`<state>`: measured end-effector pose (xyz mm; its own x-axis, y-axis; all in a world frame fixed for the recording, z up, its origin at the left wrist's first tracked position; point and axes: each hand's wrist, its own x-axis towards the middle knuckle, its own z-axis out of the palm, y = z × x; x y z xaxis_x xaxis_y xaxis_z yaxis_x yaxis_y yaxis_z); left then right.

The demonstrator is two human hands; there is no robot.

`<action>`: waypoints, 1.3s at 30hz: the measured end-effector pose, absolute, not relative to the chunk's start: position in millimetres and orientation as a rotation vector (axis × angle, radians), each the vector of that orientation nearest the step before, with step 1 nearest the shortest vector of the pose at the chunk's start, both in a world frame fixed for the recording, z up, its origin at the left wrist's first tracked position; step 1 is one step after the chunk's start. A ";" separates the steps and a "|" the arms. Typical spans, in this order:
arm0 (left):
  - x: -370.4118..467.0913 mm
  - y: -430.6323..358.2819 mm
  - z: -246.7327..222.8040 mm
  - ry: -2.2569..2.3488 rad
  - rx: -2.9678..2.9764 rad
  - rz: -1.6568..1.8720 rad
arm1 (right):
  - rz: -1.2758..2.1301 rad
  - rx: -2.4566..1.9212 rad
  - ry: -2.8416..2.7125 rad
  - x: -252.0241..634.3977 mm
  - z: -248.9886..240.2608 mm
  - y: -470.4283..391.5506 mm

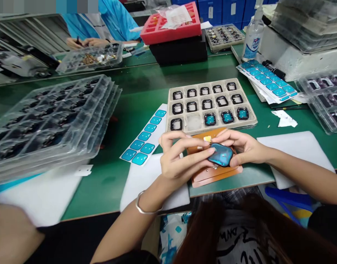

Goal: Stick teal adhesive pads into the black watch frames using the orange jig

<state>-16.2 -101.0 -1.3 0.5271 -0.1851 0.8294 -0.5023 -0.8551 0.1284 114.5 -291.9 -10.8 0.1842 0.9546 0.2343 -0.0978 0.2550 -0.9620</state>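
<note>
A small black watch case [221, 154] with a blue film on its face is held up over an orange-brown plate [212, 176]. My right hand [244, 146] grips its right side, the thumb at the lower edge and the fingers behind. From the left, my left hand [179, 154] reaches across with its fingertips on the case's left edge and film; its thumb is hidden. A yellow tab [207, 139] shows just behind the fingers. Beyond the hands lies a beige tray [194, 123] of black watch frames, several backed with blue film. A sheet of blue stickers [144, 136] lies to the left.
Stacked clear trays [102, 121] fill the left side. White foam sheets [297, 150] flank the plate. At the back are a red bin [171, 31], a pump bottle [252, 40] and more sticker sheets [267, 81]. Across the table a person in blue [116, 22] handles small parts.
</note>
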 end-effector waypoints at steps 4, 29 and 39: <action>-20.5 -101.0 2.3 -0.611 2.402 1.349 | 0.722 -1.063 -1.241 113.0 -13.2 -290.4; -24.3 -4.3 15.3 0.972 2.946 -0.228 | 0.364 -1.476 -0.932 133.2 -17.3 -303.7; -30.9 41.1 6.4 1.100 2.644 -0.234 | 0.254 -1.532 -0.971 149.8 -17.3 -304.0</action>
